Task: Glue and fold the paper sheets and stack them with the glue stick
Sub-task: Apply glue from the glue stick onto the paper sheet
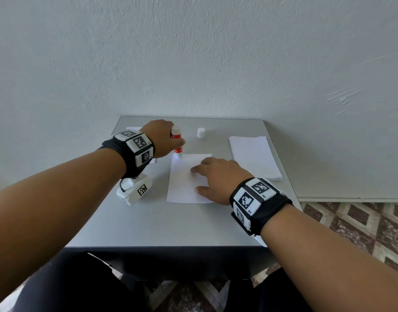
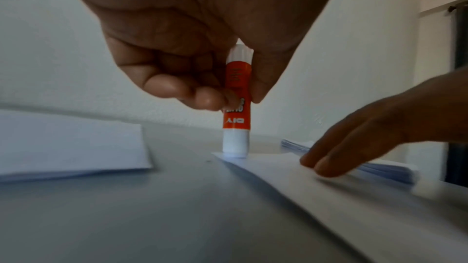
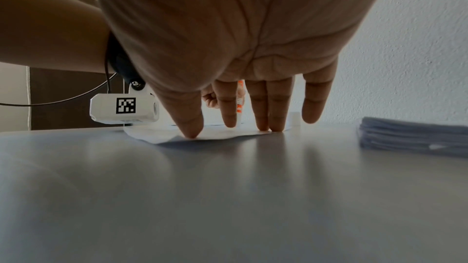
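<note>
At the far left of the grey table (image 1: 148, 221), partly hidden behind the left wrist, lies a folded white paper (image 2: 70, 143); only its corner shows from the head camera. The left hand (image 1: 162, 138) reaches over the back of the table, its grip clamped on the glue stick (image 1: 177, 140), thumb and fingertips (image 2: 207, 100) pinching the red-orange barrel. The stick stands upright with its uncapped white end pressed down on the far left corner of a single paper sheet (image 1: 184, 188). A white camera box (image 1: 135, 191) with a black square marker hangs under the left wrist, just beside the sheet's left edge.

The sheet lies flat in the middle of the table. The right hand (image 1: 216, 179) rests on its right half with the grip apart: the fingers (image 3: 276, 107) are straight and spread, the thumb, middle and ring tips press on the paper, and the little finger is lifted clear. From the right wrist camera the sheet's near edge bows up slightly off the table.

Behind the sheet, near the wall, a small white cap (image 1: 200, 132) stands on its own, apart from the glue stick. At the right side of the table sits a stack of white paper sheets (image 1: 254, 156), near the right hand but not touching it. Beyond the table's right edge is a patterned tile floor (image 1: 362, 226).
</note>
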